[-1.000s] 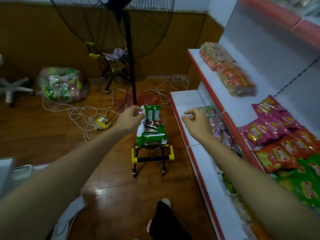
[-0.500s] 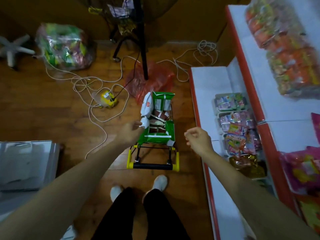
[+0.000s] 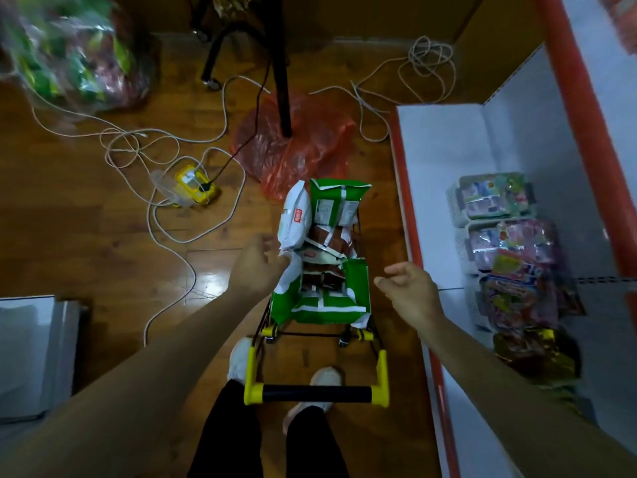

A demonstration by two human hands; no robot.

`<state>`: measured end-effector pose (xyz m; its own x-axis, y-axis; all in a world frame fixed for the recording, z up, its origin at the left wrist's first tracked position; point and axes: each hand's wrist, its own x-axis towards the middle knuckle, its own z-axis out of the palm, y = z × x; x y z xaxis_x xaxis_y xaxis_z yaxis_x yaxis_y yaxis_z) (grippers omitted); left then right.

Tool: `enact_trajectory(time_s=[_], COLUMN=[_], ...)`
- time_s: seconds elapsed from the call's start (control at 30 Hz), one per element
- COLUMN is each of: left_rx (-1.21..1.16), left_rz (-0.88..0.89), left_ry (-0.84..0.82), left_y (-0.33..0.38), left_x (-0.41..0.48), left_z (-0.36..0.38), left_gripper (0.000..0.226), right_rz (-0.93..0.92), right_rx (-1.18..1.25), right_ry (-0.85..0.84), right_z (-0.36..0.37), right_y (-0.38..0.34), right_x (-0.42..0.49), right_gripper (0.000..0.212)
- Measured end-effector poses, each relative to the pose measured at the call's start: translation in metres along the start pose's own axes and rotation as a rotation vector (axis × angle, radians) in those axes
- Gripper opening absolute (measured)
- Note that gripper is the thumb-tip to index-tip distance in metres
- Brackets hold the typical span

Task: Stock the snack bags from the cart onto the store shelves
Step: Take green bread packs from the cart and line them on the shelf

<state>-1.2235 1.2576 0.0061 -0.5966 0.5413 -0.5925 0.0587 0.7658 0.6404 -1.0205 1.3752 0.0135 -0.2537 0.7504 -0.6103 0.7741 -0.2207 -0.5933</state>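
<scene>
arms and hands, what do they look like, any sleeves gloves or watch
Both forearms are bare to the frame's edge, with no sleeves in view. The left hand and right hand wear no gloves; no watch, bracelet or ring shows, though the left hand is blurred.

Wood floor (image 3: pixel 69 236): foot of black stand pole (image 3: pixel 281 81) over red plastic bag (image 3: pixel 303 150). Yellow socket box (image 3: pixel 194 184) to its left, white cable (image 3: pixel 418 51) looped about. Clear sack of packets (image 3: pixel 69 53) far left, blurred.
</scene>
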Motion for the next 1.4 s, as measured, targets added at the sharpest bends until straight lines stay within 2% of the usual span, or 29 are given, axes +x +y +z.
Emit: enact_trajectory(time_s=[0.1, 0.17, 0.27, 0.33, 0.43, 0.47, 0.6, 0.77, 1.0, 1.1, 1.13, 1.23, 1.33, 1.4], left_rx=[-0.023, -0.028, -0.028, -0.007, 0.062, 0.064, 0.031, -0.009, 0.006, -0.003, -0.002, -0.020, -0.019, -0.043], left_rz=[0.007, -0.003, 0.023, 0.041, 0.067, 0.069, 0.103, 0.080, 0.059, 0.058, 0.050, 0.044, 0.041, 0.050], left_ry=[0.039, 0.042, -0.020, -0.073, -0.082, -0.081, -0.059, -0.060, -0.076, -0.070, -0.059, 0.010, 0.037, 0.039], left_y=[-0.006, -0.006, -0.013, -0.024, -0.043, -0.047, -0.053, -0.043, -0.036, -0.034, -0.032, -0.026, -0.017, -0.011], left_x=[0.043, 0.069, 0.104, 0.125, 0.144, 0.146, 0.150, 0.145, 0.139, 0.135, 0.134, 0.131, 0.127, 0.122], left_z=[0.012, 0.019, 0.032, 0.040, 0.047, 0.047, 0.050, 0.051, 0.052, 0.053, 0.054, 0.055, 0.052, 0.046], left_gripper=[0.035, 0.058, 0.063, 0.079, 0.076, 0.075, 0.063, 0.061, 0.073, 0.087, 0.086, 0.061, 0.056, 0.058], right_rz=[0.074, 0.110, 0.040, -0.016, -0.068, -0.089, -0.170, -0.234, -0.226, -0.235, -0.237, -0.206, -0.108, -0.005], right_rx=[0.137, 0.205, 0.190, 0.268, 0.382, 0.399, 0.348, 0.290, 0.376, 0.468, 0.515, 0.717, 0.866, 0.945], right_ry=[0.120, 0.168, 0.152, 0.134, 0.062, 0.031, -0.027, 0.046, 0.078, 0.102, 0.117, 0.174, 0.199, 0.200], right_z=[0.025, 0.042, 0.066, 0.075, 0.080, 0.081, 0.073, 0.064, 0.052, 0.049, 0.048, 0.042, 0.035, 0.031], right_y=[-0.014, -0.022, -0.026, -0.032, -0.045, -0.046, -0.043, -0.038, -0.030, -0.030, -0.033, -0.038, -0.038, -0.037], right_x=[0.040, 0.069, 0.120, 0.154, 0.193, 0.202, 0.199, 0.181, 0.152, 0.142, 0.139, 0.135, 0.133, 0.126], right_gripper=[0.041, 0.057, 0.091, 0.105, 0.121, 0.119, 0.081, 0.054, 0.048, 0.042, 0.039, 0.033, 0.027, 0.030])
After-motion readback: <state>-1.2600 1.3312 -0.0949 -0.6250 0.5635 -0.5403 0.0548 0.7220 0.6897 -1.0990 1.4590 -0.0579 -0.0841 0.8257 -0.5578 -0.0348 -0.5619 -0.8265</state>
